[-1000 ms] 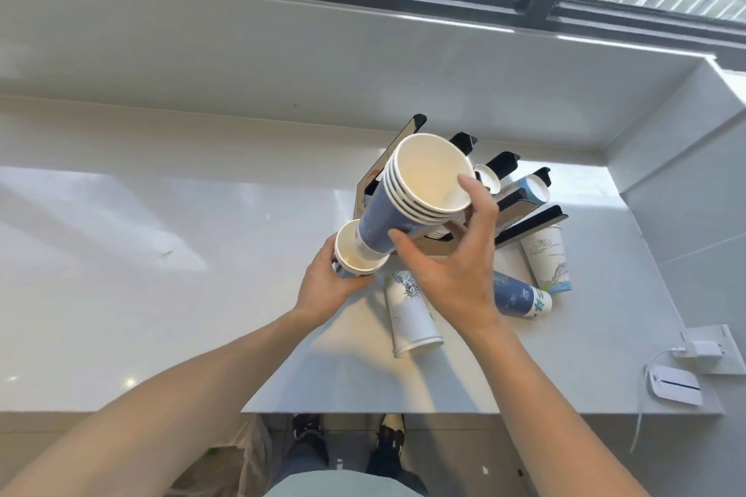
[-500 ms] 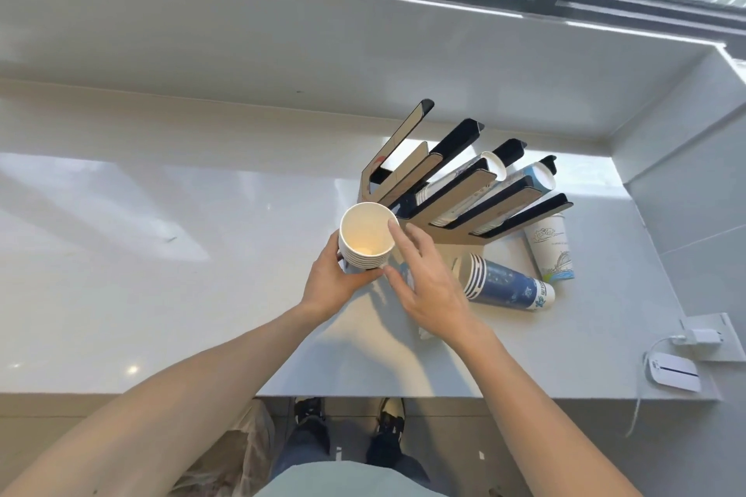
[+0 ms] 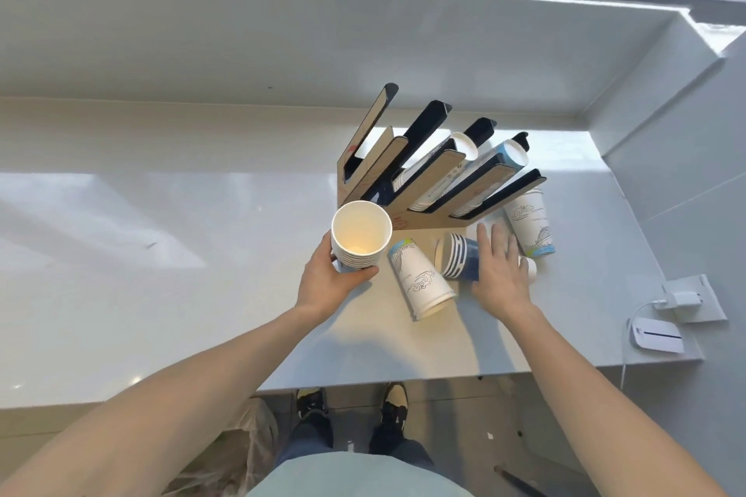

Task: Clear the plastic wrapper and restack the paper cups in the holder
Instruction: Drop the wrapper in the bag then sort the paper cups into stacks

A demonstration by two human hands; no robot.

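Note:
My left hand [image 3: 329, 280] grips an upright stack of white paper cups [image 3: 361, 234], mouth up, just in front of the cup holder [image 3: 403, 173]. The holder is a tan and black slotted rack with cup stacks lying in two of its right slots. My right hand [image 3: 498, 268] lies flat, fingers spread, on a blue cup stack [image 3: 458, 258] lying on the counter. A white cup stack [image 3: 420, 280] lies between my hands. Another white cup stack [image 3: 529, 228] lies right of the holder. No plastic wrapper shows on the counter.
The white counter [image 3: 161, 254] runs left from the holder, with a wall ledge and window behind it. A wall socket with a white charger [image 3: 682, 301] and a white device [image 3: 656, 339] sit at the right edge. A plastic bag [image 3: 234, 452] hangs below the counter's front edge.
My right hand laid the blue cup stack on the counter and now rests on it further right. The left hand's white stack stays upright in the same spot.

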